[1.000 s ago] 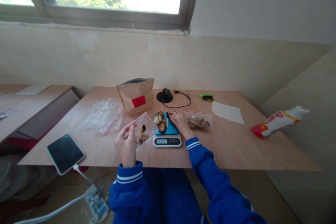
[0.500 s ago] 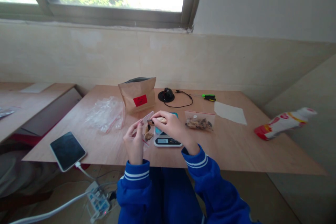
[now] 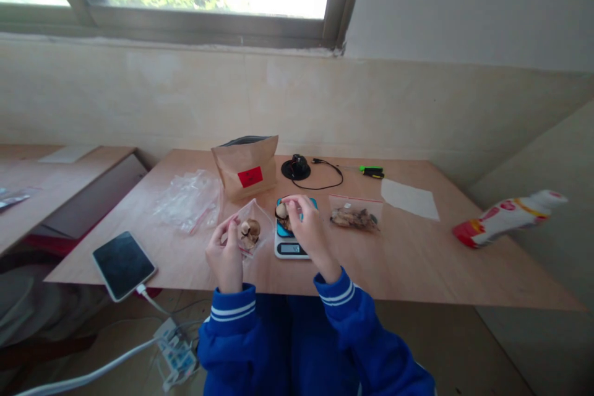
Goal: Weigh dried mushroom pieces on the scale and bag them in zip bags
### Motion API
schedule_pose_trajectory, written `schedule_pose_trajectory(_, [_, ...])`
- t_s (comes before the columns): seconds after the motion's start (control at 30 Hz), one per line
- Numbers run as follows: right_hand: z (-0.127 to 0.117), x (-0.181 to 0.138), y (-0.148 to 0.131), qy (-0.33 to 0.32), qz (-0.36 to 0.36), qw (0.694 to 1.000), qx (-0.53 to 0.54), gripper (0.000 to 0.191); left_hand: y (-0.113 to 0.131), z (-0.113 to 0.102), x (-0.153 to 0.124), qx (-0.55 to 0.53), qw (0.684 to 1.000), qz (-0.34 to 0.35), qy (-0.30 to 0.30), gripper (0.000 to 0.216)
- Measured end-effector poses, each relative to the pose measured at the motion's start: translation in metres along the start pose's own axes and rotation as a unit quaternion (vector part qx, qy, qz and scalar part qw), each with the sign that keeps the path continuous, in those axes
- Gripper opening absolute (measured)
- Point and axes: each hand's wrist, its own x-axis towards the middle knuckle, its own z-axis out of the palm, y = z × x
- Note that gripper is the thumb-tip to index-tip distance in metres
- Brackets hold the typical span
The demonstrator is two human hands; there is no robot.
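Note:
My left hand point(image 3: 226, 253) pinches the edge of a small clear zip bag point(image 3: 263, 223), held tilted in front of me. Brown dried mushroom slices point(image 3: 250, 232) show inside it. Over the blue platform of a white kitchen scale point(image 3: 291, 250), my right hand point(image 3: 305, 223) has its fingers closed on a dried mushroom piece point(image 3: 281, 210), pale with a dark edge. More brown pieces lie under those fingers, partly hidden. The scale's display seems to read 45. To the right of the scale lies a filled zip bag of dried mushrooms point(image 3: 355, 218).
A brown paper pouch point(image 3: 244, 167) stands open at the back, beside empty clear bags point(image 3: 185, 201). Farther along are a black round-based device point(image 3: 296, 167) with a cable, screwdrivers point(image 3: 372, 171), paper point(image 3: 409, 199) and a bottle point(image 3: 508, 218). A charging tablet point(image 3: 124, 266) overhangs the front left edge.
My right hand has moved from the bag's mouth onto the scale's platform with a mushroom piece. My left hand has shifted slightly left with the bag, which now shows more fully.

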Motion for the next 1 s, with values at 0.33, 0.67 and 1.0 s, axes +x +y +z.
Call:
schedule_pose_trajectory(0.33, [0.032, -0.02, 0.075, -0.036, 0.018, 0.952, -0.302, 0.044, 0.001, 0.001, -0.005, -0.014, 1.0, -0.012, -0.016, 0.034])
schedule_pose_trajectory(0.67, [0.006, -0.024, 0.08, 0.013, 0.034, 0.969, -0.244, 0.019, -0.002, 0.004, -0.008, -0.038, 0.999, -0.019, -0.027, 0.033])
schedule_pose_trajectory(1.0, [-0.004, -0.009, -0.017, -0.051, 0.005, 0.992, 0.117, 0.032, 0.001, 0.014, -0.015, -0.048, 0.996, -0.031, -0.072, 0.034])
